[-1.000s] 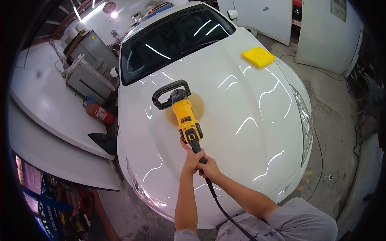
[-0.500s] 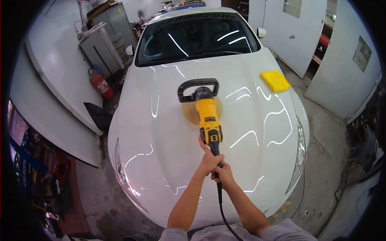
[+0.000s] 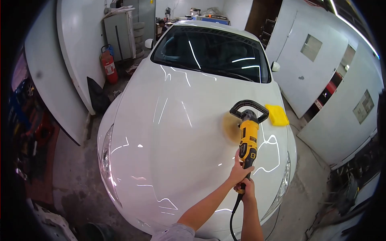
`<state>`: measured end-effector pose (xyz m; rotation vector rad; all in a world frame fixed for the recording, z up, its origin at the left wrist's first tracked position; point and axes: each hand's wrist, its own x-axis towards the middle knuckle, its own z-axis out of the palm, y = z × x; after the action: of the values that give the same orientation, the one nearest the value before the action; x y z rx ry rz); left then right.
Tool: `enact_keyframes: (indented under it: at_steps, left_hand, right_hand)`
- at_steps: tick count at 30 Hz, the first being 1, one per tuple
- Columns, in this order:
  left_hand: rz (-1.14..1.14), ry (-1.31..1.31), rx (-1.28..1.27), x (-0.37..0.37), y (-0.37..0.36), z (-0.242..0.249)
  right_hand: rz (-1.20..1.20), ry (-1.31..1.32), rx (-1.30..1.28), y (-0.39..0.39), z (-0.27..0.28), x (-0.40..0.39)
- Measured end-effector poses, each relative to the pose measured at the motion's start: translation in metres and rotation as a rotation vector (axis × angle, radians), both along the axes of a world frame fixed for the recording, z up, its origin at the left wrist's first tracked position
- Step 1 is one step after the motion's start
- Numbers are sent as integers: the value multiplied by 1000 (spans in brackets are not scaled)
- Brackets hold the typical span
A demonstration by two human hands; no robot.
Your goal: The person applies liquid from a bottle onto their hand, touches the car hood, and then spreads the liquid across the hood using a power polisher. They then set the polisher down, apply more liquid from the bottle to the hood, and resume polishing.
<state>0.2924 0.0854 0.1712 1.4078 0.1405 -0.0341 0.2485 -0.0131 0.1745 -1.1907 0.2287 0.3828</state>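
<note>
A yellow and black car polisher [image 3: 248, 134] with a black loop handle at its head stands over the white hood [image 3: 181, 132]. Its tan round pad [image 3: 231, 127] is blurred and shows mostly left of the tool, on the paint. My left hand [image 3: 239, 172] is closed around the black rear grip, the thumb side toward the yellow body. Just behind it my right hand [image 3: 247, 190] wraps the tail end near the cord [image 3: 233, 217]. A folded yellow cloth [image 3: 277, 115] lies on the hood's right side, close to the loop handle.
The windshield [image 3: 213, 52] rises beyond the hood. Left of the car are a red fire extinguisher [image 3: 109, 67] and a grey cabinet [image 3: 119, 37]. White doors [image 3: 317, 52] stand at the right. A thin cable crosses the floor there.
Both my hands have carried the polisher to the right across the hood, nearer the yellow cloth. The polisher now leans the other way, and my view has shifted.
</note>
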Motion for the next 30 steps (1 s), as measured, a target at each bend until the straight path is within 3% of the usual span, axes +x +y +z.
enact_keyframes:
  at_steps: [2, 10, 12, 14, 18, 23, 30]
  left_hand:
    - [101, 65, -60, 6, 0, -5]
    - [223, 106, -253, 38, 77, -17]
    - [153, 123, -368, 25, 105, 12]
    - [213, 105, -415, 22, 127, 5]
    - [335, 55, -240, 3, 160, 22]
    - [395, -22, -199, 10, 173, 16]
    - [366, -65, -190, 40, 152, 16]
  right_hand:
    - [8, -10, 98, 3, -1, 6]
    - [41, -5, 52, 83, 5, 13]
    - [72, -11, 9, 109, 4, 8]
    - [111, -1, 0, 130, 3, 4]
    - [227, 2, 0, 158, 7, 2]
    - [271, 6, -4, 167, 8, 9]
    - [158, -9, 26, 152, 9, 30]
